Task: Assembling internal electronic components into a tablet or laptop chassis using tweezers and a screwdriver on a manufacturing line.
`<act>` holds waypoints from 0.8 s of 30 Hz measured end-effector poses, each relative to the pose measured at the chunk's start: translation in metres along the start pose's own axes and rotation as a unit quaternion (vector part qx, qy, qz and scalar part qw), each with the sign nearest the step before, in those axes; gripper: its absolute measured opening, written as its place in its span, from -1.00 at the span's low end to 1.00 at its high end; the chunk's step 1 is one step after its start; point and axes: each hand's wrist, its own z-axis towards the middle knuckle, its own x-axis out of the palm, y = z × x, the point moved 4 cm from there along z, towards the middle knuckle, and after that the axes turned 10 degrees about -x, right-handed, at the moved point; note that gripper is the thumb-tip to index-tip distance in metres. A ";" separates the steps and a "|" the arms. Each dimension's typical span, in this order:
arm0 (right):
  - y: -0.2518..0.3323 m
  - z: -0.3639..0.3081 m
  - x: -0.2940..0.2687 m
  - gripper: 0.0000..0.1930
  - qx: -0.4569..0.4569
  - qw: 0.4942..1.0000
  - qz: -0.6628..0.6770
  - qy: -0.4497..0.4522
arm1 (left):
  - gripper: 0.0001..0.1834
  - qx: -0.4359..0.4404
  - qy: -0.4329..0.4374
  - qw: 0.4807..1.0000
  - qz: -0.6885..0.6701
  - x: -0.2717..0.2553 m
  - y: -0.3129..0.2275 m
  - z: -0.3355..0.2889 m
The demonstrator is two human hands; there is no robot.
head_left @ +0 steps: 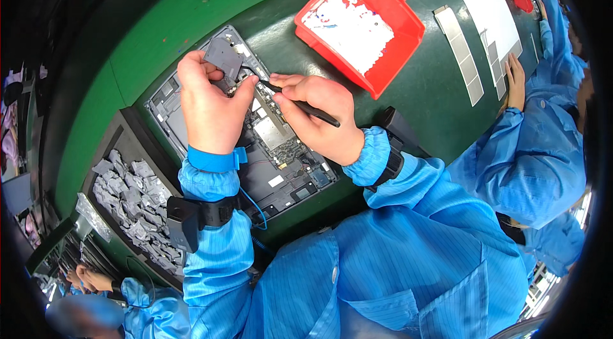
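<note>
Starting at the left, a black tray (117, 136) holds a heap of grey pieces (131, 202). Next, the left hand (214, 112) has its fingers curled at the near-left edge of a dark grey plate (223, 56), thumb standing apart; whether they grip or merely steady it cannot be told. The plate is at the far end of an open device chassis (262, 186), beside the circuit board (290, 147). The right hand (325, 106) pinches a slim black tool (317, 113), its tip close to the plate. Step in hand, as judged: fine work at the plate's edge. The next move appears to call for a steady plate and a light tip, clear of board components. Farther right stands a red bin (408, 26) of small white parts (351, 26).
</note>
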 end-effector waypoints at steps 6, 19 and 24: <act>0.003 0.001 -0.004 -0.90 -0.037 0.998 -0.035 0.022 | -0.23 0.012 0.016 1.000 0.022 0.001 -0.003 0.001; 0.075 -0.025 -0.049 -0.67 -0.059 0.970 -0.114 0.208 | -0.65 0.037 -0.066 0.951 0.300 -0.034 0.016 0.019; 0.070 -0.073 -0.042 -0.55 -0.086 0.897 -0.211 0.380 | -0.65 0.014 -0.061 0.912 0.405 -0.026 0.012 0.030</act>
